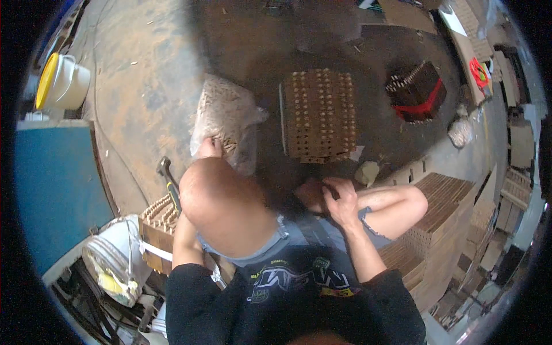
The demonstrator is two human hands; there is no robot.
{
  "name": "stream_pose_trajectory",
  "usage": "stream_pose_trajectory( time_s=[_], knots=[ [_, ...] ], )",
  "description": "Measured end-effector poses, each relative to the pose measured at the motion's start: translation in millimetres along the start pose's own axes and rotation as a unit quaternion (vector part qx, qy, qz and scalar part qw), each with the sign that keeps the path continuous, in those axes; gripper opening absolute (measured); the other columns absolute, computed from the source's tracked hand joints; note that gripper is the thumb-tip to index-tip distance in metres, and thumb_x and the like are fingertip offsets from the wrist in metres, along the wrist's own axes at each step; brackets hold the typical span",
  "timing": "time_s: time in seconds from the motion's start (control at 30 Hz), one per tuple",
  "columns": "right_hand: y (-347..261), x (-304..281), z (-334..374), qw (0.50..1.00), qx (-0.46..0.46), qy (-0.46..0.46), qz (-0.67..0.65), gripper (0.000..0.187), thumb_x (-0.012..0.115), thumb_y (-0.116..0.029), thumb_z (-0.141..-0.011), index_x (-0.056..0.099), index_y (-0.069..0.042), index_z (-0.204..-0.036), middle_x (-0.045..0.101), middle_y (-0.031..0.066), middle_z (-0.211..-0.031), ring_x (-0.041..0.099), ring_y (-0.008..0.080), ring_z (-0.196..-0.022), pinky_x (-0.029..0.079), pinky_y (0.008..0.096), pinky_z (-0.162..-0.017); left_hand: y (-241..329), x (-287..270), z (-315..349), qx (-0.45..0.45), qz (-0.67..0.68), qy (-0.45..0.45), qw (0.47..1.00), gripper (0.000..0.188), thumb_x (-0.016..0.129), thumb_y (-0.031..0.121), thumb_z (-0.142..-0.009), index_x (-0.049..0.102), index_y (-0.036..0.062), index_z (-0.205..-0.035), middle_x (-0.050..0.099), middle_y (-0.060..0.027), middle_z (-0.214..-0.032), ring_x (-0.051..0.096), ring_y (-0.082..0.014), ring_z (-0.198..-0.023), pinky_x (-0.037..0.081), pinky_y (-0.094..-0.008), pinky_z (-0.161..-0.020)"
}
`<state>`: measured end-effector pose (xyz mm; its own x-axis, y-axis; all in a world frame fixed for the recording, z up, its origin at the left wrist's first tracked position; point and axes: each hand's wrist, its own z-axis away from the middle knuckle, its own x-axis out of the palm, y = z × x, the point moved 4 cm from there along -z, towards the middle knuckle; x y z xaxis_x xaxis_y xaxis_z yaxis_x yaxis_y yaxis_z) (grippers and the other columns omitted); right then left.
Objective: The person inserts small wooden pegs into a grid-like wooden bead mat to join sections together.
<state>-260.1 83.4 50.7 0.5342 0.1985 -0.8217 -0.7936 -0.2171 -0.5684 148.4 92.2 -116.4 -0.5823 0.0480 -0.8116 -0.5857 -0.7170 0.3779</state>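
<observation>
My right hand [340, 198] is beside my right foot, over my bent right leg. Its fingers are bent, with a dark gap between them and the thumb, and I see nothing held. My left forearm [185, 241] runs up behind my raised left knee, which hides that hand. A hammer [170, 183] with a black and yellow handle shows beside that knee; whether the left hand grips it is hidden. Beyond the knee, my toes touch a clear plastic bag [221, 106] of small wooden pegs. In front stands a brown block [319, 115] with rows of pale pegs and holes.
Right of the block is a dark peg-studded bundle [420, 95] with a red band. Another pegged block [156, 233] stands left of me, near a white bucket [118, 259]. A yellow-lidded bucket [63, 83] stands far left. Stacked brown slats [443, 201] are at my right.
</observation>
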Motion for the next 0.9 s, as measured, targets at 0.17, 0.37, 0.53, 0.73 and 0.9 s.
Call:
stream_pose_trajectory(
  time_s=[0.17,0.37,0.53,0.73,0.9],
  knots=[
    [32,7,19,0.998,0.059,0.016,-0.014,0.020,0.067,-0.011,-0.079,0.070,-0.002,-0.098,0.067,0.0170,-0.100,0.061,0.0334,-0.097,0.049,0.0386,-0.087,15,-2,-30,0.001,0.001,0.009,1.000,0.045,0.055,0.037,-0.089,0.059,-0.0009,-0.113,0.062,-0.0300,-0.105,0.058,-0.0466,-0.102,0.045,-0.0510,-0.090],
    [40,15,13,0.994,0.104,0.020,-0.021,0.020,0.066,-0.010,-0.080,0.070,-0.002,-0.098,0.067,0.0179,-0.102,0.062,0.0345,-0.097,0.049,0.0387,-0.087,11,49,-15,0.137,-0.236,0.092,0.958,0.055,0.052,0.040,-0.090,0.046,0.0119,-0.137,0.038,-0.0307,-0.140,0.039,-0.0469,-0.128,0.033,-0.0506,-0.106],
    [27,27,12,0.992,0.109,-0.025,-0.054,0.021,0.064,-0.015,-0.083,0.070,-0.004,-0.099,0.068,0.0183,-0.101,0.063,0.0347,-0.098,0.049,0.0392,-0.087,-143,122,-58,-0.008,0.131,-0.035,0.991,0.035,0.053,0.033,-0.093,0.055,0.0089,-0.119,0.057,-0.0220,-0.120,0.055,-0.0369,-0.103,0.046,-0.0479,-0.086],
    [40,13,11,0.987,0.148,-0.016,-0.054,0.021,0.064,-0.018,-0.083,0.071,-0.004,-0.097,0.068,0.0189,-0.098,0.064,0.0351,-0.096,0.049,0.0389,-0.086,-48,75,-44,0.032,-0.072,-0.061,0.995,0.034,0.052,0.035,-0.093,0.060,0.0089,-0.112,0.062,-0.0200,-0.114,0.058,-0.0361,-0.100,0.046,-0.0476,-0.083],
    [39,10,11,0.988,0.126,-0.006,-0.086,0.021,0.064,-0.018,-0.084,0.071,-0.003,-0.097,0.068,0.0183,-0.098,0.064,0.0345,-0.095,0.050,0.0390,-0.085,-28,28,-34,0.044,-0.104,-0.060,0.992,0.037,0.051,0.039,-0.093,0.061,0.0095,-0.112,0.062,-0.0206,-0.114,0.057,-0.0377,-0.103,0.045,-0.0484,-0.086]
  ],
)
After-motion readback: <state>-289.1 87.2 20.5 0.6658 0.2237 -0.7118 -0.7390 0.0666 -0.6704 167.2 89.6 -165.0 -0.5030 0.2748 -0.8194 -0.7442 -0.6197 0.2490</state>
